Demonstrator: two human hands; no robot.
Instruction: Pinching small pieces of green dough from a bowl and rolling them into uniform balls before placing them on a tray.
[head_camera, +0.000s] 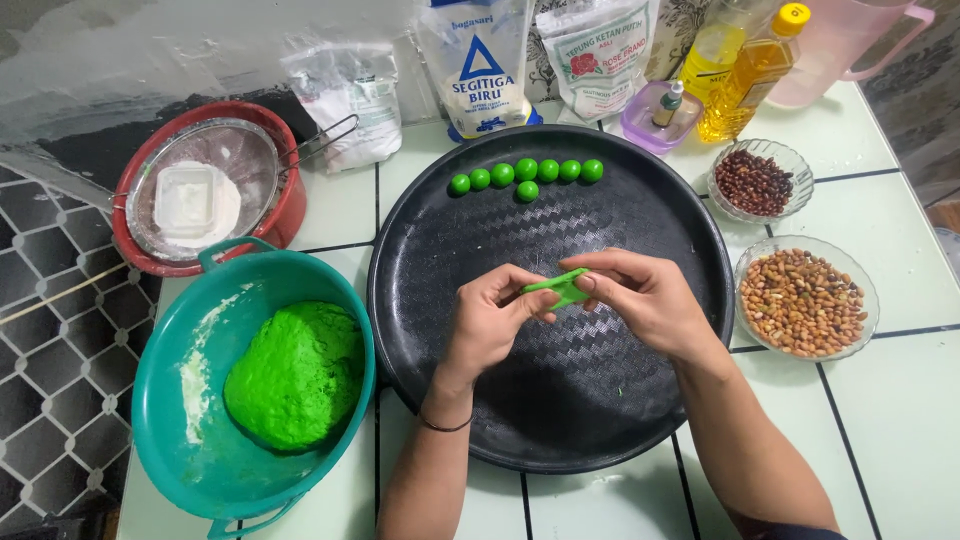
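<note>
Fingers (528, 300) of both hands — pinching green dough (562, 288)

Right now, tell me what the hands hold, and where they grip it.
Left hand and right hand pinch a flattened green dough piece by its opposite edges.

Two bare forearms enter frame from bottom edge; no rings, no watch, no gloves seen. Left hand (490, 320): thin dark band, like hair tie or cord bracelet (445, 425), circles wrist. Right hand (650, 300): wrist bare, nails short and unpainted; edge of dark sleeve (790, 532) just visible near elbow at lower right corner
</note>
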